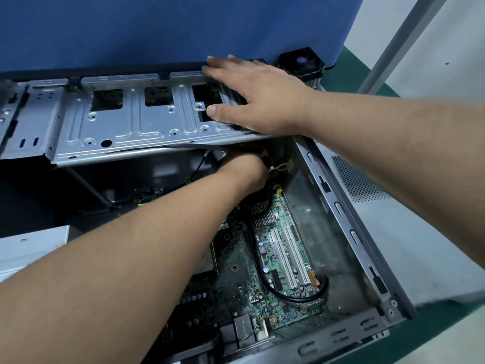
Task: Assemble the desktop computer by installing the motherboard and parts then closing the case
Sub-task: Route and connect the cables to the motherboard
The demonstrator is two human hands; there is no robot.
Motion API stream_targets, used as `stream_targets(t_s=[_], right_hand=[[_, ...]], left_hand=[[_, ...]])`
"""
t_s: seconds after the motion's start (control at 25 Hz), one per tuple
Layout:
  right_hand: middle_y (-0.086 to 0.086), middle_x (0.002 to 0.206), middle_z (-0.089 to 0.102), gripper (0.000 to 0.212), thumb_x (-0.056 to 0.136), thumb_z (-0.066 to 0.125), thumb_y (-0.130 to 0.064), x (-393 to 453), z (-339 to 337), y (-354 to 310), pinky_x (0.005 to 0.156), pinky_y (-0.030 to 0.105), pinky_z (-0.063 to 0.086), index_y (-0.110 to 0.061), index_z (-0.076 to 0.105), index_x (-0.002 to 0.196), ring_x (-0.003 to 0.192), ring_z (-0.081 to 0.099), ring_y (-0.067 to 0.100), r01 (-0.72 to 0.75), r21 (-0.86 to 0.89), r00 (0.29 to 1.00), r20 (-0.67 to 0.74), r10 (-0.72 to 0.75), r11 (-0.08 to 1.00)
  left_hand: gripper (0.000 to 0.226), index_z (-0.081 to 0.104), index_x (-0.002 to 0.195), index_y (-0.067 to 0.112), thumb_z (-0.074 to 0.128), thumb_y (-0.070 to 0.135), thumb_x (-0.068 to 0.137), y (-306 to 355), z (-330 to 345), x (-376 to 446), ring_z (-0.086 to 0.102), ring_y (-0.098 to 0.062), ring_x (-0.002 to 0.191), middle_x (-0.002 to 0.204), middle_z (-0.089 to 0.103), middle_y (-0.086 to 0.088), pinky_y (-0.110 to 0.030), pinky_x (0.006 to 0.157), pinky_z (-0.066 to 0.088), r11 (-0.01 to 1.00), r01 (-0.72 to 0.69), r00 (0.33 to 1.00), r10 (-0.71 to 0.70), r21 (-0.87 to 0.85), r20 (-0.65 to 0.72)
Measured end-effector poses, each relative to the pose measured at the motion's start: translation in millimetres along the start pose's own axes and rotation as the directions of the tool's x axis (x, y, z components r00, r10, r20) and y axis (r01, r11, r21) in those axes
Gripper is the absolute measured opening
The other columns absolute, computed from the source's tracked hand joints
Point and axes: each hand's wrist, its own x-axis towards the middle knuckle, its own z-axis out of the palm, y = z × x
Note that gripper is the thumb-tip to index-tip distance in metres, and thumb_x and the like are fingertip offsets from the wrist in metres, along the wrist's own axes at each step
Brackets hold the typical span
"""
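1. Nearest the camera, the left forearm crosses the open grey metal computer case point(349, 227) from the near left, reaching toward its far end.
2. The left hand point(244, 169) goes under the raised silver metal drive cage point(118, 127), among bundled cables; its fingers are hidden, so its grip cannot be told.
3. The right hand point(252, 98) lies flat on the far right part of the drive cage, fingers straight and spread, pressing on it without grasping.
4. The green motherboard point(278, 258) with two white slots lies inside the case, on its floor, near right of the left hand.
5. A black cooling fan point(301, 63) sits far right, beside the blue partition point(170, 27).
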Motion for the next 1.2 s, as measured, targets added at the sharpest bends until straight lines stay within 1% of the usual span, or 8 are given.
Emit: stream_targets(t_s=[0.48, 0.64, 0.72, 0.8, 0.88, 1.0, 1.12, 1.2], right_hand=[[-0.011, 0.170, 0.012, 0.076, 0.098, 0.037, -0.069, 3.4, 4.4, 2.5, 0.127, 0.042, 0.009, -0.031, 0.020, 0.162, 0.157, 0.009, 0.015, 0.024, -0.003, 1.000, -0.015, -0.024, 1.000], [-0.010, 0.170, 0.013, 0.075, 0.098, 0.039, -0.066, 1.2, 1.7, 1.3, 0.128, 0.041, 0.008, -0.030, 0.021, 0.162, 0.157, 0.009, 0.015, 0.016, 0.002, 1.000, -0.007, -0.016, 1.000], [-0.011, 0.170, 0.013, 0.075, 0.098, 0.039, -0.065, 0.3, 2.0, 0.9, 0.128, 0.041, 0.008, -0.031, 0.021, 0.162, 0.157, 0.009, 0.014, 0.017, 0.006, 1.000, -0.006, -0.017, 1.000], [-0.011, 0.170, 0.014, 0.076, 0.096, 0.036, -0.067, 0.0, 1.8, 1.5, 0.127, 0.042, 0.008, -0.031, 0.021, 0.162, 0.157, 0.009, 0.014, 0.017, 0.004, 1.000, -0.005, -0.017, 1.000], [-0.010, 0.170, 0.015, 0.079, 0.093, 0.032, -0.070, 0.2, 2.4, 0.7, 0.127, 0.042, 0.010, -0.031, 0.022, 0.162, 0.157, 0.010, 0.014, 0.019, -0.003, 1.000, -0.006, -0.019, 1.000], [-0.011, 0.170, 0.014, 0.084, 0.089, 0.024, -0.075, 0.3, 2.4, 1.5, 0.128, 0.043, 0.010, -0.032, 0.021, 0.162, 0.157, 0.010, 0.013, 0.014, -0.003, 1.000, 0.008, -0.014, 1.000], [-0.012, 0.170, 0.013, 0.086, 0.088, 0.022, -0.077, -0.8, 1.0, 0.7, 0.128, 0.042, 0.010, -0.033, 0.020, 0.162, 0.157, 0.008, 0.012, 0.007, 0.004, 1.000, 0.016, -0.007, 1.000], [-0.012, 0.170, 0.014, 0.086, 0.088, 0.022, -0.077, -0.8, 0.0, -0.1, 0.128, 0.043, 0.011, -0.033, 0.021, 0.161, 0.157, 0.009, 0.013, 0.008, 0.010, 1.000, 0.014, -0.009, 1.000]], left_hand=[[0.045, 0.062, 0.138, 0.024, 0.071, 0.033, 0.095, -0.9, -21.4, -39.8, 0.047, -0.025, 0.137, 0.150, 0.055, -0.003, -0.024, 0.105, 0.035, 0.977, -0.147, 0.988, 0.136, -0.158, -0.077], [0.033, 0.069, 0.124, 0.017, 0.068, 0.036, 0.096, -3.1, -41.3, -75.1, 0.062, -0.025, 0.119, 0.124, 0.070, -0.004, -0.027, 0.089, 0.046, 0.974, -0.084, 0.995, 0.094, -0.212, 0.038], [0.038, 0.069, 0.128, 0.021, 0.068, 0.041, 0.096, -9.8, -54.0, -102.5, 0.063, -0.021, 0.117, 0.125, 0.070, 0.001, -0.030, 0.097, 0.049, 0.976, -0.070, 0.991, 0.091, -0.205, 0.095], [0.034, 0.069, 0.128, 0.030, 0.064, 0.043, 0.097, -23.5, -71.9, -136.8, 0.063, -0.010, 0.114, 0.123, 0.070, 0.012, -0.031, 0.099, 0.050, 0.977, -0.134, 0.991, 0.135, -0.165, -0.002], [0.025, 0.073, 0.115, 0.032, 0.058, 0.038, 0.096, -44.6, -96.4, -168.7, 0.064, -0.006, 0.104, 0.110, 0.072, 0.017, -0.031, 0.093, 0.053, 0.965, -0.260, 0.932, 0.245, -0.023, -0.266], [0.024, 0.071, 0.114, 0.020, 0.058, 0.024, 0.094, -93.1, -126.9, -192.3, 0.058, -0.022, 0.109, 0.114, 0.069, 0.006, -0.042, 0.094, 0.049, 0.940, -0.199, 0.794, 0.320, 0.277, -0.517], [0.032, 0.068, 0.123, 0.021, 0.068, 0.023, 0.091, -122.3, -139.6, -198.8, 0.049, -0.027, 0.121, 0.124, 0.063, 0.003, -0.050, 0.098, 0.045, 0.964, 0.050, 0.853, 0.095, 0.262, -0.513], [0.028, 0.069, 0.117, 0.022, 0.071, 0.020, 0.089, -126.9, -138.3, -197.0, 0.048, -0.027, 0.122, 0.123, 0.063, 0.004, -0.050, 0.102, 0.043, 0.985, 0.053, 0.880, 0.032, 0.165, -0.474]])
